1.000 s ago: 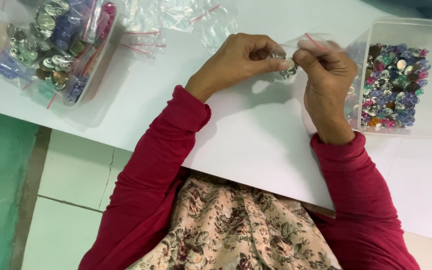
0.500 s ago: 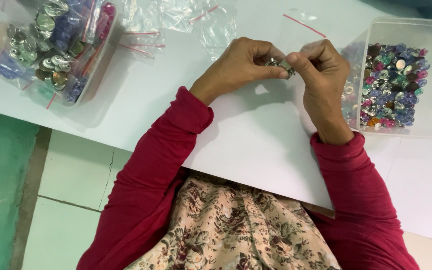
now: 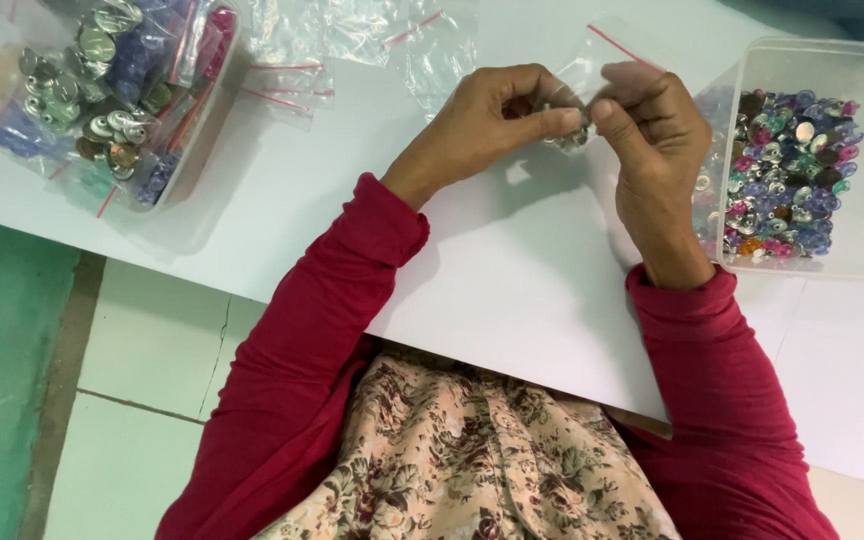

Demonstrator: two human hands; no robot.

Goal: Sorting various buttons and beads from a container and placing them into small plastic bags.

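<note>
Above the white table (image 3: 512,290), the left hand (image 3: 482,115) and right hand (image 3: 652,140) pinch a small clear zip bag (image 3: 592,75) of metal pieces between them, with a clear tub of coloured gems (image 3: 802,170) just right and empty zip bags (image 3: 352,40) beyond.

- Sleeves (image 3: 312,330): deep red, plain.
- Garment over lap (image 3: 472,460): beige with dark floral print.
- Table (image 3: 512,270): white.
- Floor tiles (image 3: 142,400): pale cream; strip at left green.
- Beads in clear tub (image 3: 787,170): purple, pink, green, silver mixed.
- Small bags (image 3: 422,40): transparent, red seal stripe.
</note>
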